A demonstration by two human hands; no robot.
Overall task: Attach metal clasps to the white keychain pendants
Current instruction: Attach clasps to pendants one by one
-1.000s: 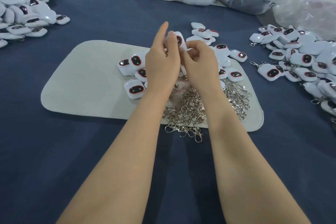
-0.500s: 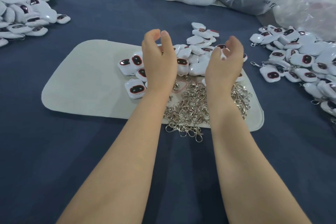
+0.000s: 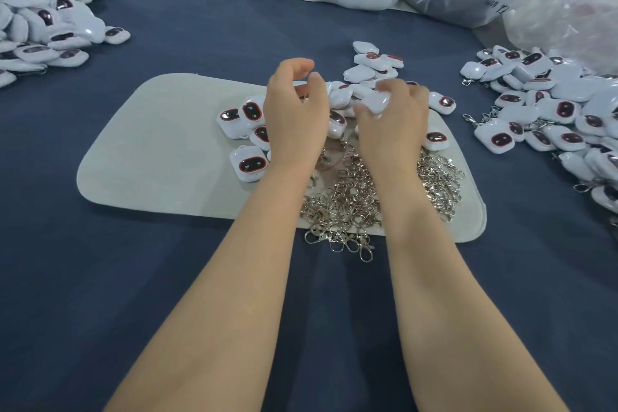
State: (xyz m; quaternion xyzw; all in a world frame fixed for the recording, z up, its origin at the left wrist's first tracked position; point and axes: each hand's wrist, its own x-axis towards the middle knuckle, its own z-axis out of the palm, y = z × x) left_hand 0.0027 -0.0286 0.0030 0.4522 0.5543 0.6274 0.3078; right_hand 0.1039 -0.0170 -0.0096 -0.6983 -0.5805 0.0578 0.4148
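1. The left hand [image 3: 296, 117] hangs with its fingers loosely curled and nothing visible in them.
2. The right hand [image 3: 394, 124] has its fingers closed on what looks like a white pendant [image 3: 378, 100]. That spot is blurred, so the grip is a judgement and the pendant's long axis cannot be told.
3. Loose pendants [image 3: 368, 60] lie under both hands and just beyond them, on the pale mat [image 3: 150, 144].
4. The heap of metal clasps [image 3: 347, 201] sits on the body side of the hands, under and between the wrists. A few clasps spill off the mat edge onto the desk [image 3: 100, 278].
5. The next move probably calls for a clasp, so a hand must draw back toward the body. Both hands are about equally near the heap, and the left is the free one.
6. Well to the right of the right hand lies a pile of clasped pendants [image 3: 551, 110].
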